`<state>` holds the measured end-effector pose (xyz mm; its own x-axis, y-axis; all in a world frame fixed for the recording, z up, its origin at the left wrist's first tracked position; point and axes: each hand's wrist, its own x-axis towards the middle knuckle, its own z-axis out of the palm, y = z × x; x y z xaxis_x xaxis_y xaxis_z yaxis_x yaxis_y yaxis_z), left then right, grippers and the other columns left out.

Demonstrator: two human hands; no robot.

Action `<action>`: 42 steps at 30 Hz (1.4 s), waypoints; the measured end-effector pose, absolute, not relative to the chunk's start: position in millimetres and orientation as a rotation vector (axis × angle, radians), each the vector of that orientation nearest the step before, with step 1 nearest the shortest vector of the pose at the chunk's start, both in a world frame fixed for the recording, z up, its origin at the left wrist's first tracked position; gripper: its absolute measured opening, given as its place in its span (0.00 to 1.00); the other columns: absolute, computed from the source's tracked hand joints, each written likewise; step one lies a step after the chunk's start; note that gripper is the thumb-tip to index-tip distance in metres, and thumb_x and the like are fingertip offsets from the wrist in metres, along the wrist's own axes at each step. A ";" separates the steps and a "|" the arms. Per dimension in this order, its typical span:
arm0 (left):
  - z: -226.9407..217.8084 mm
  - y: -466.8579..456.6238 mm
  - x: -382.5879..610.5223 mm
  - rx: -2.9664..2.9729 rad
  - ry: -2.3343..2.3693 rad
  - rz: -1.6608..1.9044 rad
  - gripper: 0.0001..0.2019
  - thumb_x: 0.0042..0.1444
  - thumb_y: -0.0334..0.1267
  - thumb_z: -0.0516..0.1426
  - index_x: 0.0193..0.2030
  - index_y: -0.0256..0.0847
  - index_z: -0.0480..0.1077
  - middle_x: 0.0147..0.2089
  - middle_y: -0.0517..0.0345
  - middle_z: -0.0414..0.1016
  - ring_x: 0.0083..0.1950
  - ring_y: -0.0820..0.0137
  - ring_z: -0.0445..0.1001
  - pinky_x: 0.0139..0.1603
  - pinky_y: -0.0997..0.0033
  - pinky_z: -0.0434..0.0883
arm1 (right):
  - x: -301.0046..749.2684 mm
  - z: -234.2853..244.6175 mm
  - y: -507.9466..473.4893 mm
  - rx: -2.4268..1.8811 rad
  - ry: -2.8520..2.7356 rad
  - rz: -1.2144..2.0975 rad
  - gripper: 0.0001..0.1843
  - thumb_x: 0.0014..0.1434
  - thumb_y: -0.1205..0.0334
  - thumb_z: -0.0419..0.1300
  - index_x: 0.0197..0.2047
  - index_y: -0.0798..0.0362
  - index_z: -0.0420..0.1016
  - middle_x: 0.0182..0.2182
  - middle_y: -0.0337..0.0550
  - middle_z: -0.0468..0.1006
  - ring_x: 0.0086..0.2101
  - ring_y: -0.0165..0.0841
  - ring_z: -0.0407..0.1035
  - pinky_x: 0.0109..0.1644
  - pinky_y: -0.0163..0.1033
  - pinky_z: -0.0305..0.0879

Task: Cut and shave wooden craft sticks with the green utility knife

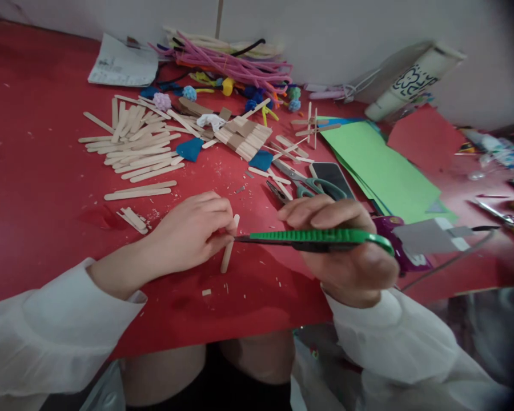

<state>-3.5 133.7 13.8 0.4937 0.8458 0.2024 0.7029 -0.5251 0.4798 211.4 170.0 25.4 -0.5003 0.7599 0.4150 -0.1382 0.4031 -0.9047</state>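
In the middle of the red table, my left hand is closed, its fingertips pinching a single wooden craft stick that lies slanted near the table's front. My right hand grips a green utility knife, held level and pointing left. The knife's tip reaches the stick right beside my left fingertips; whether it cuts into the wood I cannot tell. Small wood chips and an offcut are scattered around the stick. Short cut stick pieces lie to the left of my left hand.
A pile of craft sticks spreads at the back left. Pink pipe cleaners lie along the wall. Beyond my right hand are scissors, pliers, a phone and green paper. A pale tumbler leans at the back right.
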 end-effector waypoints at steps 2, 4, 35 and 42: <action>13.8 133.7 -3.6 2.374 1.302 0.590 0.08 0.58 0.34 0.51 0.29 0.38 0.68 0.35 0.56 0.71 0.39 0.69 0.67 0.42 0.67 0.64 | 205.4 26.7 169.0 -0.422 -1.607 1.319 0.15 0.57 0.48 0.53 0.23 0.47 0.65 0.19 0.38 0.68 0.27 0.36 0.69 0.40 0.48 0.69; 14.4 133.8 -3.6 2.325 1.307 0.571 0.07 0.57 0.34 0.52 0.31 0.38 0.68 0.36 0.56 0.71 0.40 0.68 0.67 0.44 0.67 0.64 | 199.6 28.1 169.3 -0.409 -1.593 1.350 0.19 0.58 0.52 0.53 0.19 0.48 0.61 0.14 0.35 0.62 0.19 0.32 0.64 0.35 0.46 0.70; 32.1 145.4 8.7 2.350 1.136 0.530 0.11 0.57 0.35 0.51 0.27 0.39 0.71 0.28 0.59 0.71 0.28 0.74 0.68 0.33 0.75 0.62 | 189.1 32.9 159.5 -0.390 -1.395 1.492 0.20 0.57 0.61 0.53 0.15 0.50 0.54 0.13 0.35 0.58 0.18 0.29 0.59 0.27 0.42 0.64; 31.7 144.6 10.0 2.347 1.125 0.526 0.12 0.58 0.35 0.50 0.26 0.38 0.70 0.28 0.59 0.71 0.29 0.75 0.69 0.34 0.75 0.63 | 188.3 29.9 158.3 -0.493 -1.463 1.384 0.23 0.57 0.49 0.53 0.16 0.48 0.53 0.11 0.34 0.55 0.14 0.30 0.56 0.23 0.42 0.64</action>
